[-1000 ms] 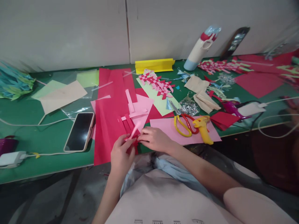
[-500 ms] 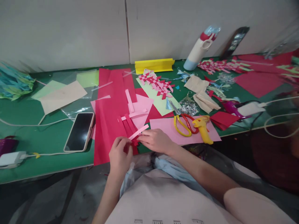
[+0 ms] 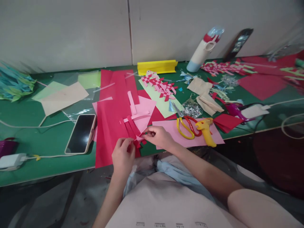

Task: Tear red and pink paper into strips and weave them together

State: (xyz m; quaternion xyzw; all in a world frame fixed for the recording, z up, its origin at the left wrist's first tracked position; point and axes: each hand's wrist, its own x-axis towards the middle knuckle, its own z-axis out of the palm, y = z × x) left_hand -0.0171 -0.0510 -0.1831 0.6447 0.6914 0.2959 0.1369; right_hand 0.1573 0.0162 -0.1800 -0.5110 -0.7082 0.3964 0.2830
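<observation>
My left hand (image 3: pixel 123 155) has its fingertips closed on the near edge of a small woven piece of red and pink paper strips (image 3: pixel 139 138). From the right, my right hand (image 3: pixel 158 137) pinches the other side of this piece, apparently at a strip's end; the fingers partly hide it. Red strips (image 3: pixel 133 126) run away from the piece over a large red paper sheet (image 3: pixel 110 110), crossed near their far ends by a pink strip (image 3: pixel 140 116). Another pink strip (image 3: pixel 131 103) lies further back.
Scissors (image 3: pixel 186 128) and a yellow glue gun (image 3: pixel 206 129) rest on pink paper at right. Woven paper fish (image 3: pixel 159 85) lie on pale green paper. A phone (image 3: pixel 81 134) is at left; a bottle (image 3: pixel 204 49) stands by the wall. Cables cross both sides.
The pink strip that stuck up diagonally between my hands no longer stands out; it is now down at the woven piece. My right hand has shifted slightly up, its fingers more curled.
</observation>
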